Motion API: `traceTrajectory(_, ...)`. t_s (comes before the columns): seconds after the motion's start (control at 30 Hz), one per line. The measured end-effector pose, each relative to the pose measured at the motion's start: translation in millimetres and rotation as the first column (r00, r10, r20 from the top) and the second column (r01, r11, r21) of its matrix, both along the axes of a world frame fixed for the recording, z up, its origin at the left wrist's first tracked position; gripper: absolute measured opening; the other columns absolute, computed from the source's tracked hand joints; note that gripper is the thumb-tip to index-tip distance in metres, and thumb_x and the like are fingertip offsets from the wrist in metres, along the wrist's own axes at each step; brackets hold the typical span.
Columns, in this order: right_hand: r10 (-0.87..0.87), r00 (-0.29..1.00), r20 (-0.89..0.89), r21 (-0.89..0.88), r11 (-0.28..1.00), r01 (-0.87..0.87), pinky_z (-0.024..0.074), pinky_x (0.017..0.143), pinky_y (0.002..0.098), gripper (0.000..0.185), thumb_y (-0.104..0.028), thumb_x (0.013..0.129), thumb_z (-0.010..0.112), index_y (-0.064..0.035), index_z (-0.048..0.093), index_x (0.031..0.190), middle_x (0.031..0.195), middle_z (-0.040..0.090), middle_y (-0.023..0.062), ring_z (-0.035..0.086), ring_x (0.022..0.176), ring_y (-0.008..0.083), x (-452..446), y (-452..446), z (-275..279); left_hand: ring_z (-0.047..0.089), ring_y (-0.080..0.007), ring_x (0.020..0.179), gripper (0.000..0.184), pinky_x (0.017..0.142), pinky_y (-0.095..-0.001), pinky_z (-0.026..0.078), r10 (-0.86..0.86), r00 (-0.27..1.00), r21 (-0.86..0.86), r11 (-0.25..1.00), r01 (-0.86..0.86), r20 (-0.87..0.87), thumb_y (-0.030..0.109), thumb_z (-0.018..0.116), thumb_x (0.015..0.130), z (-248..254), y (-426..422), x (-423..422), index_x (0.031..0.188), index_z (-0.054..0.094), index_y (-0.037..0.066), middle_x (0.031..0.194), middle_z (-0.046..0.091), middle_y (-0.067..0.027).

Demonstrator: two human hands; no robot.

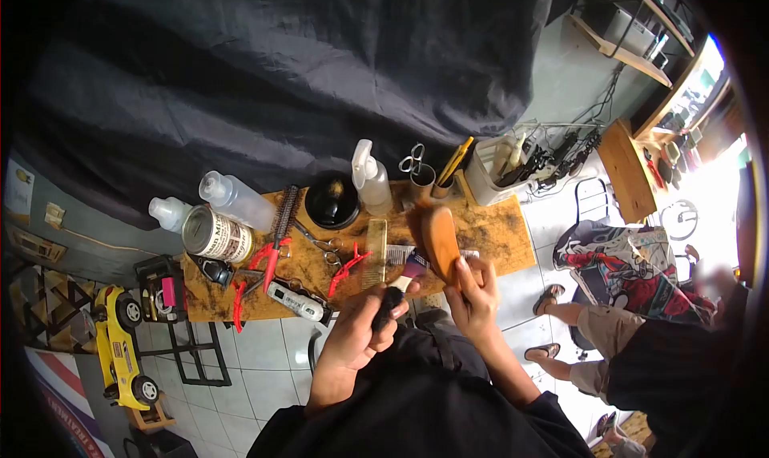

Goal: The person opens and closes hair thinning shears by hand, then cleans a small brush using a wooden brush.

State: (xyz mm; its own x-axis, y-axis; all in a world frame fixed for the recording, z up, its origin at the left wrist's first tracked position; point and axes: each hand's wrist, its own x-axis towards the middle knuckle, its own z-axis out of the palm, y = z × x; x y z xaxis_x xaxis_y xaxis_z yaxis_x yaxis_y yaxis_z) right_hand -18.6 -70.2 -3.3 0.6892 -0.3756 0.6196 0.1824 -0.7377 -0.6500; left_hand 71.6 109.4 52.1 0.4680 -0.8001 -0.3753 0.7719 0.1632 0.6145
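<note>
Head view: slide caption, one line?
Right hand holding a wooden brush, left hand a purple-and-black tool, at a wooden table.

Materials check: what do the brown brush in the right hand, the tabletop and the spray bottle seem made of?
Brown brush: probably varnished wood, going by its warm colour and smooth sheen.
Tabletop: wood or wood-effect laminate, I can't tell which; dark blotches mottle the tan surface.
Spray bottle: likely plastic, smooth, with a cloudy, translucent body.
</note>
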Motion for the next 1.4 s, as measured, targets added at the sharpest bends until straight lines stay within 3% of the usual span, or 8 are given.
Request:
traceTrajectory(0.23, -0.017, 0.999, 0.046, 0.079, 0.997, 0.014, 0.0434, 0.051, 0.0238, 0.046, 0.008, 0.073, 0.063, 0.0020, 0.056, 0.119, 0.101, 0.053, 0.0201, 0.055, 0.063, 0.0168, -19.6, -4.1, -18.2, 0.027, -0.0011, 0.042, 0.042, 0.037, -0.0173, 0.020, 0.029, 0.999, 0.158, 0.987, -0.025, -0.027, 0.033, 0.035, 0.100, -6.5, 1.3, 3.9, 0.118, 0.051, -0.002, 0.079, 0.046, 0.0008)
traceTrajectory(0.37, -0.100, 0.995, -0.006, 0.176, 0.979, 0.100, 0.0426, 0.050, 0.0225, 0.044, 0.008, 0.074, 0.062, 0.0035, 0.057, 0.117, 0.103, 0.053, 0.0188, 0.054, 0.064, 0.0161, 5.5, -2.7, 18.6, 0.029, -0.0037, 0.042, 0.034, 0.037, -0.0189, 0.022, -0.138, 0.990, 0.146, 0.979, 0.142, -0.037, 0.032, 0.035, 0.100, -7.5, -11.2, -3.7, 0.092, 0.050, 0.002, 0.078, 0.046, -0.0013)
traceTrajectory(0.53, -0.093, 0.994, 0.054, -0.006, 0.996, 0.093, 0.0473, 0.060, 0.0299, 0.045, 0.006, 0.073, 0.063, 0.0013, 0.057, 0.118, 0.100, 0.055, 0.0210, 0.058, 0.072, 0.0255, -5.7, 0.7, -12.9, 0.028, 0.0000, 0.043, 0.041, 0.037, -0.0161, 0.020, 0.010, 0.998, 0.008, 1.000, -0.010, -0.056, 0.030, 0.034, 0.100, 3.3, -10.0, 1.2, 0.121, 0.049, -0.002, 0.080, 0.046, 0.0020)
traceTrajectory(0.6, -0.025, 0.996, -0.085, 0.207, 0.977, 0.042, 0.0477, 0.066, 0.0340, 0.049, 0.006, 0.073, 0.062, -0.0006, 0.055, 0.121, 0.100, 0.055, 0.0214, 0.058, 0.079, 0.0308, -22.2, 8.0, -25.7, 0.029, 0.0000, 0.043, 0.041, 0.037, -0.0161, 0.020, 0.009, 1.000, 0.050, 0.999, -0.008, -0.024, 0.030, 0.035, 0.100, 3.9, -8.9, 6.7, 0.120, 0.050, -0.002, 0.079, 0.046, 0.0022)
traceTrajectory(0.87, -0.218, 0.975, 0.039, 0.093, 0.972, 0.214, 0.0471, 0.060, 0.0293, 0.047, 0.008, 0.073, 0.063, 0.0018, 0.057, 0.119, 0.101, 0.053, 0.0189, 0.059, 0.070, 0.0238, -4.7, -11.7, 17.3, 0.029, -0.0005, 0.041, 0.043, 0.036, -0.0164, 0.021, -0.160, 0.987, 0.113, 0.980, 0.161, -0.011, 0.035, 0.036, 0.100, -9.4, -11.7, -5.9, 0.115, 0.050, -0.003, 0.078, 0.047, -0.0009)
traceTrajectory(1.03, -0.139, 0.989, 0.041, -0.034, 0.990, 0.140, 0.0482, 0.056, 0.0259, 0.049, 0.008, 0.071, 0.068, 0.0005, 0.058, 0.119, 0.099, 0.053, 0.0162, 0.061, 0.067, 0.0191, -9.7, -6.6, -26.3, 0.027, 0.0003, 0.041, 0.044, 0.035, -0.0165, 0.019, 0.004, 1.000, 0.020, 1.000, -0.005, 0.027, 0.035, 0.035, 0.100, -0.6, -4.8, 1.6, 0.115, 0.052, -0.004, 0.077, 0.047, 0.0002)
traceTrajectory(1.07, -0.109, 0.993, -0.053, 0.137, 0.984, 0.116, 0.0492, 0.058, 0.0269, 0.050, 0.007, 0.071, 0.068, -0.0001, 0.058, 0.120, 0.098, 0.055, 0.0160, 0.062, 0.073, 0.0216, -18.4, 0.7, -33.6, 0.027, 0.0005, 0.041, 0.044, 0.035, -0.0167, 0.018, 0.043, 0.998, 0.106, 0.993, -0.048, 0.044, 0.034, 0.035, 0.100, -0.1, -4.0, 4.2, 0.116, 0.052, -0.003, 0.077, 0.047, 0.0010)
traceTrajectory(1.4, -0.123, 0.990, 0.075, 0.289, 0.952, 0.097, 0.0468, 0.072, 0.0321, 0.046, 0.003, 0.079, 0.061, 0.0024, 0.053, 0.124, 0.096, 0.056, 0.0171, 0.057, 0.081, 0.0255, 7.0, 3.6, -5.9, 0.025, -0.0011, 0.040, 0.040, 0.036, -0.0165, 0.019, -0.096, 0.989, 0.042, 0.994, 0.102, -0.113, 0.030, 0.032, 0.101, -5.9, -2.0, -6.2, 0.119, 0.047, -0.002, 0.078, 0.044, -0.0003)
